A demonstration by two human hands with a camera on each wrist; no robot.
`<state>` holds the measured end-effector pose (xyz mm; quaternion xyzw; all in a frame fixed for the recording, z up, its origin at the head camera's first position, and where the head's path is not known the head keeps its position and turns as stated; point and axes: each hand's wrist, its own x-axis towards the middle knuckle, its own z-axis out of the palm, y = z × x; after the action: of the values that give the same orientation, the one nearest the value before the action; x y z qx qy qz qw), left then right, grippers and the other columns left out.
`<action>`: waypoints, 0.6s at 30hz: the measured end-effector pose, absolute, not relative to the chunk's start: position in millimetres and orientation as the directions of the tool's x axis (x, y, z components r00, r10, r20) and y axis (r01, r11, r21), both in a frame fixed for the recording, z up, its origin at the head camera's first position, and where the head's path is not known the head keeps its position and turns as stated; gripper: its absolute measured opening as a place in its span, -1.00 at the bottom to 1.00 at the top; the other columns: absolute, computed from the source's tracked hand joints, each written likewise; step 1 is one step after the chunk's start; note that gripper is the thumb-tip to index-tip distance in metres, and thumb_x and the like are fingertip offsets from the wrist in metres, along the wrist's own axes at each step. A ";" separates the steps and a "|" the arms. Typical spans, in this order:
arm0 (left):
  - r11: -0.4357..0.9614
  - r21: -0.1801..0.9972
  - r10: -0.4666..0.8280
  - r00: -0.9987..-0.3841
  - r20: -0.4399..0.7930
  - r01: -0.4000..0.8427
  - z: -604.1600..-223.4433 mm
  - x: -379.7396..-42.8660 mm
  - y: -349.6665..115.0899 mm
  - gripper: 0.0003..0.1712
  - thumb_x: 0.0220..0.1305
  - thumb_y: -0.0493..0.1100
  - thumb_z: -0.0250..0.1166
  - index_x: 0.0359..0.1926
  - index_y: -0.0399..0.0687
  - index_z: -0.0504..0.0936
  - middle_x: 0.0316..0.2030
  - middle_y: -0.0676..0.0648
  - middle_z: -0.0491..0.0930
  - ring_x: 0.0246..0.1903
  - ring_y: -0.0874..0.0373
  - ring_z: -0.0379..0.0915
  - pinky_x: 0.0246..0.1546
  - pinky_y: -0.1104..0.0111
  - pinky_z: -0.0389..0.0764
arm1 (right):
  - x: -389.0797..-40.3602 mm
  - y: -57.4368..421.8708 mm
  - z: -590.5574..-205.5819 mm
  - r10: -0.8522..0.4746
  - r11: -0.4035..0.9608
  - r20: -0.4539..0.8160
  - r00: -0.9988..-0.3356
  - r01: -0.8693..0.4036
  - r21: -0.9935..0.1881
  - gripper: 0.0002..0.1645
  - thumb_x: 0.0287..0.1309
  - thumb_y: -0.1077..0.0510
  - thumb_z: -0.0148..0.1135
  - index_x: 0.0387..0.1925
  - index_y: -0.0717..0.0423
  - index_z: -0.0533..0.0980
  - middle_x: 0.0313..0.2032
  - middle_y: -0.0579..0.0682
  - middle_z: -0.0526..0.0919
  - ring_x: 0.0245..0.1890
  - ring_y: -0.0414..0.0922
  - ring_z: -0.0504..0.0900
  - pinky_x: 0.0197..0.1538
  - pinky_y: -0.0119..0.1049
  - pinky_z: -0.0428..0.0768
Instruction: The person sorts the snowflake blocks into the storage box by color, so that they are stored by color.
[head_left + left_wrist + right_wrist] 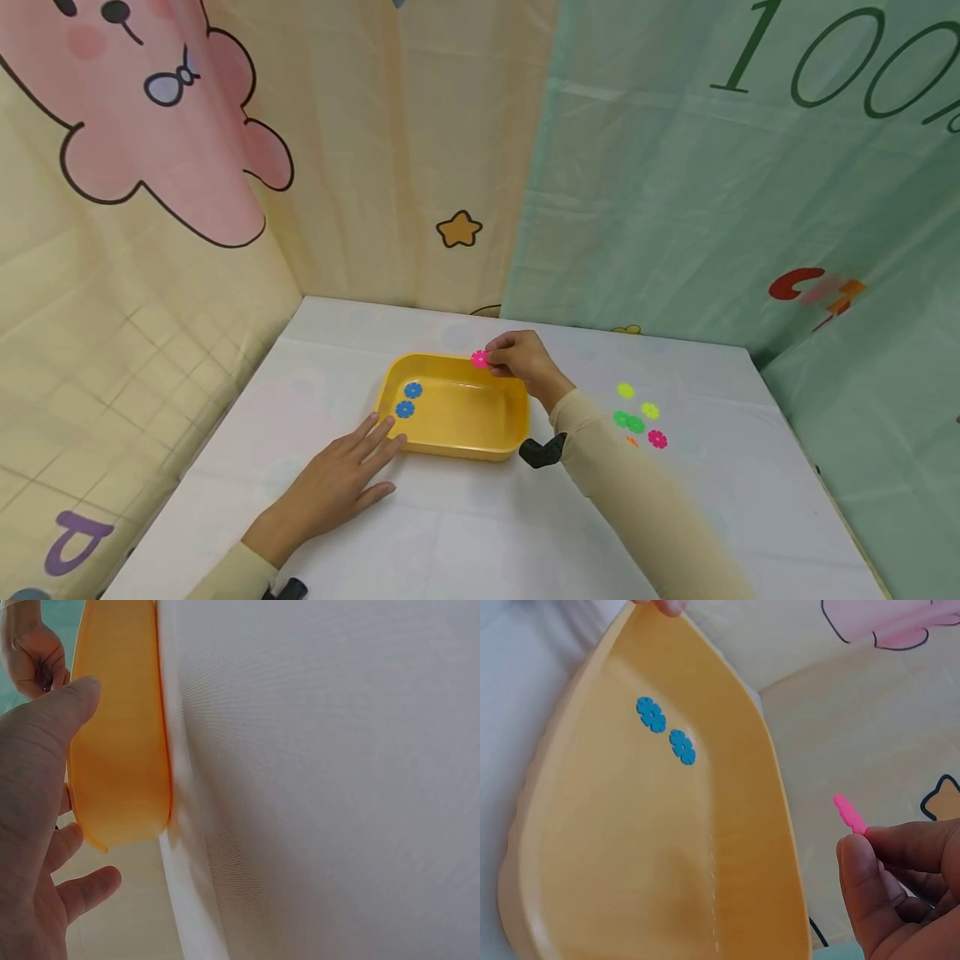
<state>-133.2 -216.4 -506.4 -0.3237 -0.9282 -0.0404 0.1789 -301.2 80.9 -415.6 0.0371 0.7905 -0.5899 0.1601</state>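
Observation:
My right hand (525, 360) pinches a pink snowflake disc (480, 358) between thumb and forefinger, over the far rim of a yellow plastic tray (465, 425). In the right wrist view the pink disc (849, 814) appears edge-on at the fingertips. Two blue snowflake discs (408, 400) lie on the tray floor towards its left end. At the tray's near left corner is my left hand (341, 479), fingers straight and spread, fingertips over the rim. The left wrist view has the thumb (75, 701) in front of the tray's wall (124, 750).
Right of the tray on the white table (465, 525) lie several loose discs: yellow (650, 411), green (635, 425), pink (657, 439) and orange (632, 442), the orange one partly behind the right sleeve. Printed curtains (390, 167) hang along the table's back and sides.

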 end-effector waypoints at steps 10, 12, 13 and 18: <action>0.784 -0.030 0.586 -0.722 0.368 0.620 -508.5 -133.3 -217.3 -0.17 0.19 0.18 0.46 0.41 0.00 0.47 0.43 -0.22 0.39 0.43 -0.20 0.27 0.11 0.01 0.61 | -297.1 49.9 -428.3 -0.166 0.316 -0.299 -0.940 0.236 -0.919 -0.93 0.29 0.39 0.28 -0.20 0.30 0.63 -0.24 0.15 0.68 -0.45 -0.12 0.67 -0.23 -0.34 0.75; 0.785 -0.033 0.586 -0.724 0.365 0.618 -508.8 -133.1 -218.0 -0.17 0.19 0.19 0.46 0.41 0.00 0.47 0.43 -0.22 0.38 0.44 -0.20 0.26 0.12 0.01 0.61 | -295.1 44.5 -428.9 -0.177 0.320 -0.306 -0.935 0.239 -0.917 -0.94 0.29 0.39 0.27 -0.22 0.30 0.62 -0.25 0.14 0.68 -0.46 -0.12 0.66 -0.23 -0.34 0.75; 0.786 -0.035 0.585 -0.724 0.364 0.618 -508.8 -133.0 -218.3 -0.17 0.19 0.19 0.46 0.41 0.01 0.47 0.43 -0.21 0.38 0.44 -0.20 0.26 0.12 0.01 0.61 | -294.3 42.3 -429.6 -0.182 0.320 -0.309 -0.933 0.241 -0.916 -0.95 0.29 0.40 0.26 -0.23 0.29 0.62 -0.26 0.13 0.68 -0.47 -0.13 0.66 -0.23 -0.34 0.75; 0.787 -0.035 0.588 -0.730 0.348 0.617 -507.8 -133.6 -218.5 -0.18 0.22 0.21 0.44 0.42 0.02 0.46 0.45 -0.20 0.36 0.45 -0.18 0.25 0.14 0.02 0.60 | -292.2 33.6 -434.1 -0.172 0.319 -0.333 -0.927 0.267 -0.909 -0.94 0.28 0.41 0.26 -0.23 0.31 0.62 -0.30 0.12 0.66 -0.47 -0.13 0.63 -0.23 -0.33 0.75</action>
<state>-133.6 -218.5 -507.8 -0.3240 -0.9292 -0.0415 0.1727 -292.2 33.6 -434.1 0.0301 0.7899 -0.5828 0.1886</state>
